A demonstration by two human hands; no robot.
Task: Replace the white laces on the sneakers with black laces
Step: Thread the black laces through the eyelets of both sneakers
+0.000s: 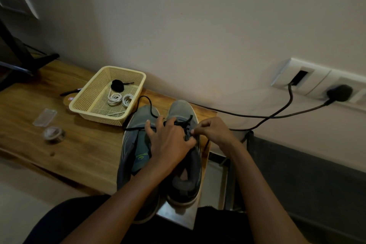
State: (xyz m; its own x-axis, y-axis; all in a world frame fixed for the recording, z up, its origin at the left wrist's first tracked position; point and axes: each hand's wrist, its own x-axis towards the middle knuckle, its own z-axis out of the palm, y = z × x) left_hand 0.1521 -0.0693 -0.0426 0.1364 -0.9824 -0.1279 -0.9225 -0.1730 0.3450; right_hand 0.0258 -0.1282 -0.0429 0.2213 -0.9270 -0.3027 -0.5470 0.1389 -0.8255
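Two grey sneakers stand side by side at the table's right end, toes towards the wall: the left sneaker [136,144] and the right sneaker [188,174]. A black lace [147,105] is threaded through the right sneaker's lower eyelets, and its loose end loops over the left sneaker's toe. My left hand [170,140] lies across both shoes with its fingers over the lace. My right hand [212,130] pinches the lace at the right sneaker's eyelets. Coiled white laces [118,99] and a rolled black lace [117,85] lie in the basket.
The cream plastic basket [93,93] stands behind the left sneaker on the wooden table [83,150]. A tape roll [53,133] and a clear plastic piece [45,117] lie at the left. Black cables [277,116] run from wall sockets [336,92] past the table's right edge.
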